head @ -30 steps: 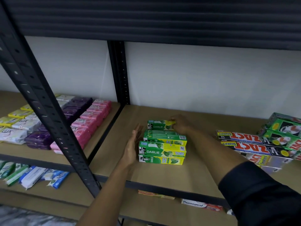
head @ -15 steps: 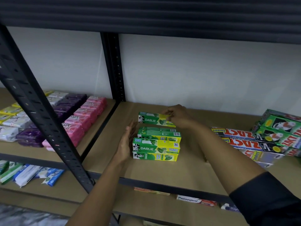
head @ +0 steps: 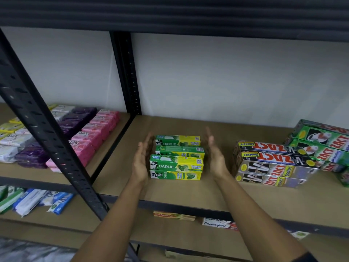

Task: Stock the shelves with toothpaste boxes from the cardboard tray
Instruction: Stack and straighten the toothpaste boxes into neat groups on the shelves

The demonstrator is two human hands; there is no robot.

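Observation:
Several green and yellow Darlie toothpaste boxes [head: 177, 157] lie side by side in a row on the brown shelf board [head: 188, 191]. My left hand [head: 141, 159] is flat and upright against the left ends of the boxes, fingers apart, holding nothing. On the other side, my right hand [head: 215, 156] stands flat a little off the right ends, palm facing the boxes, also with nothing in it. The cardboard tray is out of sight.
Zact toothpaste boxes [head: 272, 163] are piled on the same shelf to the right, green ones [head: 321, 142] behind them. Pink and purple soap bars [head: 88, 137] fill the left bay beyond a black upright [head: 47, 129]. Pepsodent boxes [head: 219, 224] lie on the shelf below.
My right hand let go of the rear Darlie box, which now lies in the row, and drew back to the right ends, flat and open. The left hand stayed at the left ends.

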